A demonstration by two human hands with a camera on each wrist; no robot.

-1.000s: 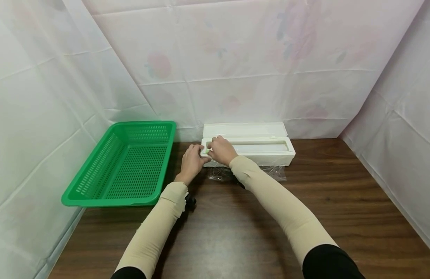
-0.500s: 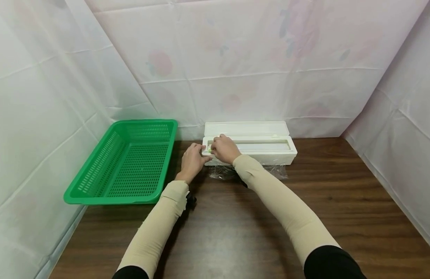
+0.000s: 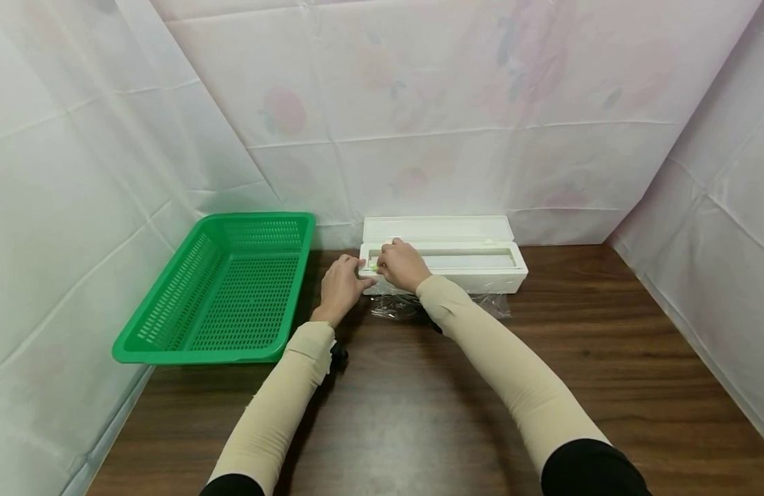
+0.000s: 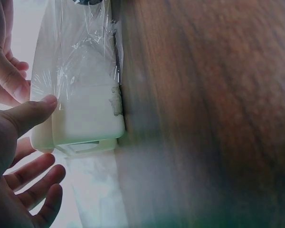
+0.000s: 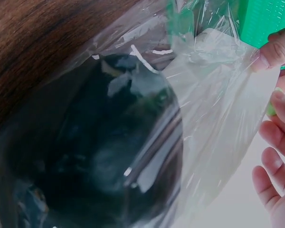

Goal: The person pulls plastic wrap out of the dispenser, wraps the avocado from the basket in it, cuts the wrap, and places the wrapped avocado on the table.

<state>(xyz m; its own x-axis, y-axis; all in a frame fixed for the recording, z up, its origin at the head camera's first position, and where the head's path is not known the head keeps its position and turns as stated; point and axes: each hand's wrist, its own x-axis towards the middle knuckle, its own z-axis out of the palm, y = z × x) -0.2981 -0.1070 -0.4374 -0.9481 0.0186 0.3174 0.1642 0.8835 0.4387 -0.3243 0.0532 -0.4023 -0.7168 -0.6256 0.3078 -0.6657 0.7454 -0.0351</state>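
Observation:
A long white cling film dispenser [image 3: 481, 283] lies near the back of the table with its lid [image 3: 437, 229] tipped back. Clear film [image 3: 394, 308] hangs from its front onto the tabletop. At the dispenser's left end, my left hand [image 3: 341, 286] holds the corner; the thumb presses the front edge and the other fingers spread beyond the end. My right hand [image 3: 403, 267] pinches a small lime-green slide cutter [image 5: 271, 109] at the left of the top rim, its fingers partly hiding it. In the right wrist view the film covers much of the scene.
A green plastic basket [image 3: 251, 303] stands left of the dispenser, close to my left forearm. Brown wooden tabletop [image 3: 406, 413] spreads in front. White curtains [image 3: 419, 138] hang behind and at both sides. A dark rounded shape [image 5: 118, 142] appears at the film, kind unclear.
My right hand has shifted very slightly right along the rim, fingers still at the green cutter. My left hand stays at the dispenser's end. The head view has moved a little.

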